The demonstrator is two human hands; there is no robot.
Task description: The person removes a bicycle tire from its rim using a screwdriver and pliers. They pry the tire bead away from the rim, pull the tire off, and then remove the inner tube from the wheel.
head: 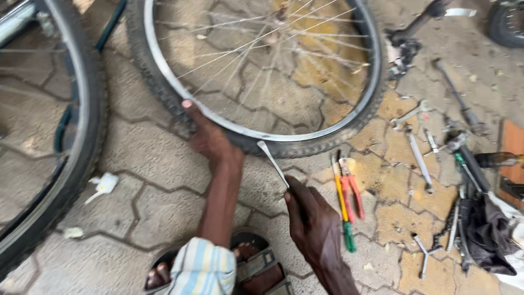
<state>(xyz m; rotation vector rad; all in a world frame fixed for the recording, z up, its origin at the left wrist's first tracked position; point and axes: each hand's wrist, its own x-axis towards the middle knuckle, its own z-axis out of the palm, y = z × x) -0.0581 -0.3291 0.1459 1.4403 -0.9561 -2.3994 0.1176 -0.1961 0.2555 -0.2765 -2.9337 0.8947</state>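
My left hand (206,136) grips the tyre (164,90) of the bicycle wheel (262,71) standing on the paving at its near edge. My right hand (314,226) is clenched around a flat metal lever (273,163), tip at the rim. If the lever slips, I think it could pinch the tube or jab my left fingers.

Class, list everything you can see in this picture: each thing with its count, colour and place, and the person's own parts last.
Bicycle wheel: one, black tyre, silver rim, top centre.
Second wheel: one, black, left edge.
Metal lever: one, silver, tip at the tyre.
Pliers: one, red handles, right of lever.
Screwdriver: one, yellow-green, beside pliers.
Spanners: several, silver, right.
Sandals: two, dark, bottom.
Left hand: on the tyre.
Right hand: fingers around the lever.
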